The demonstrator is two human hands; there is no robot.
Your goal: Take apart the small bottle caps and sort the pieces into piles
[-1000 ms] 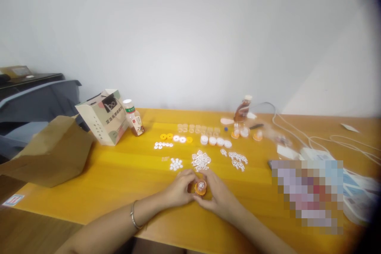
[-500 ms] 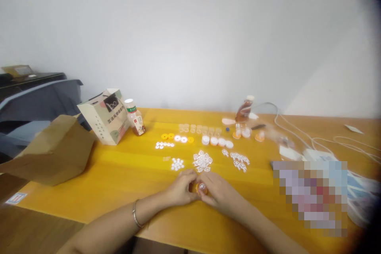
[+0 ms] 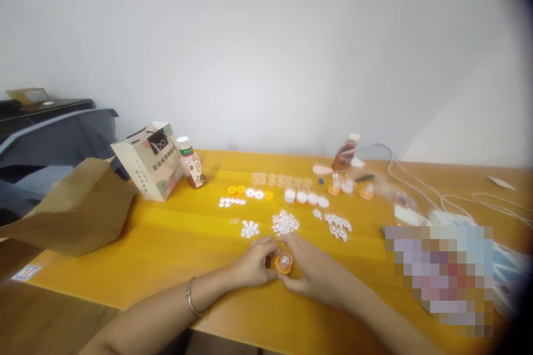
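Head view: left hand (image 3: pixel 255 262) and right hand (image 3: pixel 315 267), bottom centre of frame, meet around a small round orange-and-clear plastic piece (image 3: pixel 284 262), clear side up. Left thumb and fingers grasp its left edge; right fingers and thumb curve around the other side, thumb near its lower edge, can't tell if gripping. Silver metal bangle (image 3: pixel 190 298) on left wrist.

Just above hands, centre: heap of white flower-shaped cutouts (image 3: pixel 286 224); left of it, cluster of small white round pieces (image 3: pixel 250 228); right of it, white lacy cutouts (image 3: pixel 338 222). Higher up, centre: row of clear cylindrical cups (image 3: pixel 281 181), flat yellow rings (image 3: pixel 268 195) with white ones, round thick white discs (image 3: pixel 312 199).

Left of frame: brown paper bag (image 3: pixel 91 208), printed cream carton bag (image 3: pixel 147 163), white-capped bottle (image 3: pixel 190 162). Right: brown bottle (image 3: pixel 345 155), white cables (image 3: pixel 416 179), pixelated patch lower right. All on yellow-brown wooden table (image 3: pixel 175 255).
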